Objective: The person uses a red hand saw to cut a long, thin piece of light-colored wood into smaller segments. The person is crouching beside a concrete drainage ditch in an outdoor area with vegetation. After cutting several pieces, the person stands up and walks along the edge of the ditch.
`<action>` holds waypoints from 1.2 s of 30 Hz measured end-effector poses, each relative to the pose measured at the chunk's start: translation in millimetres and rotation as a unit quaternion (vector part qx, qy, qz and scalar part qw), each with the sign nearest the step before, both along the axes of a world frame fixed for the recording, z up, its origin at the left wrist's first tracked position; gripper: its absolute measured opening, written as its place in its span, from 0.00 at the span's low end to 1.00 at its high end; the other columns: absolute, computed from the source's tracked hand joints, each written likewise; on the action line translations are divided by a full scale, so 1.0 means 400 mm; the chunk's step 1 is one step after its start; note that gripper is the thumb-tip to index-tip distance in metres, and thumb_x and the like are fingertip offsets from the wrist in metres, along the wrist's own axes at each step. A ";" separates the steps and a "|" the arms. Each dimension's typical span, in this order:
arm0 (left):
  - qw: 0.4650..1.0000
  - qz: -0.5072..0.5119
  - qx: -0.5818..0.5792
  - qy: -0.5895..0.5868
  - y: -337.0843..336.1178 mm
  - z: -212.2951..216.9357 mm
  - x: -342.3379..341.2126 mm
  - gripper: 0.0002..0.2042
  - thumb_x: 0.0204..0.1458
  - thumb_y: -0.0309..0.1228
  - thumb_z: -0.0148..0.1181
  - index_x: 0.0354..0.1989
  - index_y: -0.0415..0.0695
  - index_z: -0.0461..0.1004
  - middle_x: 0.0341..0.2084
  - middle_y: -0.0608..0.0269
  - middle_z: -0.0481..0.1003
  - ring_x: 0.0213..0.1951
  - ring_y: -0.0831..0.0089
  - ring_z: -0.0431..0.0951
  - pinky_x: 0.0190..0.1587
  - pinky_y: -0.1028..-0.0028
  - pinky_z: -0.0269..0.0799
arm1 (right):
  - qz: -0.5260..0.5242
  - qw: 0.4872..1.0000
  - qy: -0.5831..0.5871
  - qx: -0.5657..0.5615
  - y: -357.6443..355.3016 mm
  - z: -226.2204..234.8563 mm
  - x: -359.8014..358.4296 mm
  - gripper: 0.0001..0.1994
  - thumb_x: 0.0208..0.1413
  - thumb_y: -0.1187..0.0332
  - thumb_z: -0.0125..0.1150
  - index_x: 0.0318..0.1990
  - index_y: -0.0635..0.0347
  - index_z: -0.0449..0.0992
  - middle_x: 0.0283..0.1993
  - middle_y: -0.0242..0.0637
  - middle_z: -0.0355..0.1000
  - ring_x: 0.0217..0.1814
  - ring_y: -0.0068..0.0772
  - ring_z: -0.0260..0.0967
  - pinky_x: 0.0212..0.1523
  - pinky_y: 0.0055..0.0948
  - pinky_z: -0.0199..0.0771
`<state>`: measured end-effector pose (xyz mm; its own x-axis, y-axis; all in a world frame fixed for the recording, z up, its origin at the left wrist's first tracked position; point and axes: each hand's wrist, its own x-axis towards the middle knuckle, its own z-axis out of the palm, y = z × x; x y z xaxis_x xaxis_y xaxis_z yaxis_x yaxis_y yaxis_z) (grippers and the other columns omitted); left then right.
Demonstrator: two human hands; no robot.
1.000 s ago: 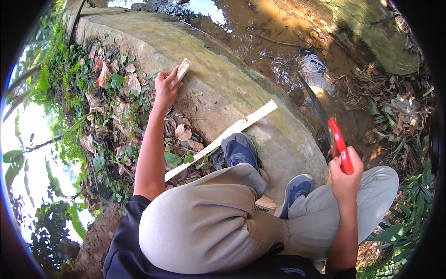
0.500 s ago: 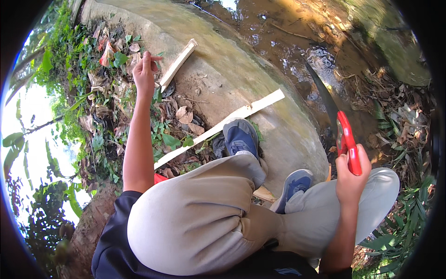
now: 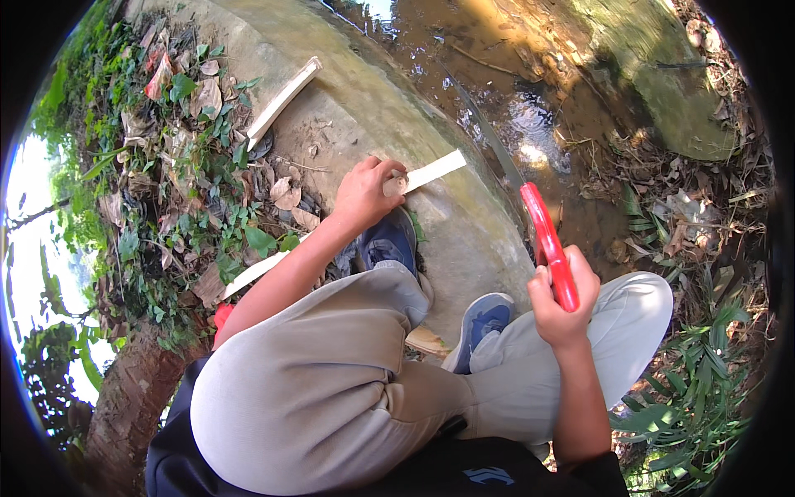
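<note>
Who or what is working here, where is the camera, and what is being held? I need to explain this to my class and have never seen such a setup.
There is no machine: these are a person's own bare hands. The camera sits on the head and looks down; its wide lens bends straight edges near the rim.

The left hand grips a long wooden strip. The right hand holds a red-handled tool with a long blade, which is clear of the strip.

A shorter wooden piece lies farther up the pale ledge, with leaves on one side and brown water on the other.
</note>
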<state>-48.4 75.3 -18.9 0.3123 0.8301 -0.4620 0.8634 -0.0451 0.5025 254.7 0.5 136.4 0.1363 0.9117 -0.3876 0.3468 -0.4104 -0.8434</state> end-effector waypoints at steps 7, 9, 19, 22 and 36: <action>0.998 0.055 -0.004 -0.016 -0.021 -0.026 0.019 0.19 0.40 0.33 0.68 0.45 0.50 0.77 0.36 0.56 0.80 0.41 0.56 0.81 0.44 0.60 0.77 | 0.006 1.000 0.004 0.005 0.012 -0.002 0.005 0.11 0.48 0.80 0.61 0.24 0.59 0.63 0.17 0.24 0.62 0.21 0.09 0.58 0.22 0.19 0.59; 0.999 0.045 -0.005 -0.026 -0.012 -0.030 0.023 0.20 0.39 0.32 0.68 0.45 0.50 0.77 0.35 0.56 0.80 0.40 0.56 0.82 0.43 0.61 0.77 | -0.010 1.000 0.004 0.006 0.013 -0.007 0.009 0.11 0.49 0.79 0.60 0.24 0.59 0.63 0.17 0.23 0.60 0.21 0.09 0.55 0.21 0.19 0.57; 0.972 0.174 0.159 -0.002 -0.070 -0.026 0.035 0.27 0.35 0.30 0.69 0.50 0.54 0.76 0.38 0.61 0.76 0.44 0.57 0.77 0.45 0.59 0.71 | -0.027 0.999 0.019 0.011 -0.007 -0.033 0.032 0.08 0.54 0.83 0.51 0.29 0.58 0.63 0.22 0.21 0.57 0.21 0.11 0.53 0.20 0.19 0.52; 0.952 0.252 0.175 -0.017 -0.129 -0.026 0.060 0.23 0.40 0.27 0.65 0.50 0.53 0.75 0.44 0.60 0.71 0.51 0.59 0.70 0.50 0.62 0.64 | -0.033 0.999 0.026 0.016 -0.009 -0.027 0.003 0.05 0.56 0.80 0.51 0.31 0.59 0.64 0.20 0.24 0.58 0.18 0.14 0.54 0.18 0.20 0.52; 0.974 0.170 0.061 0.134 -0.351 -0.010 -0.268 0.24 0.39 0.24 0.63 0.50 0.56 0.78 0.37 0.64 0.77 0.49 0.60 0.74 0.55 0.59 0.59 | 0.030 0.996 0.023 0.080 0.038 -0.038 -0.060 0.05 0.58 0.77 0.50 0.30 0.59 0.64 0.21 0.26 0.60 0.18 0.16 0.55 0.19 0.21 0.52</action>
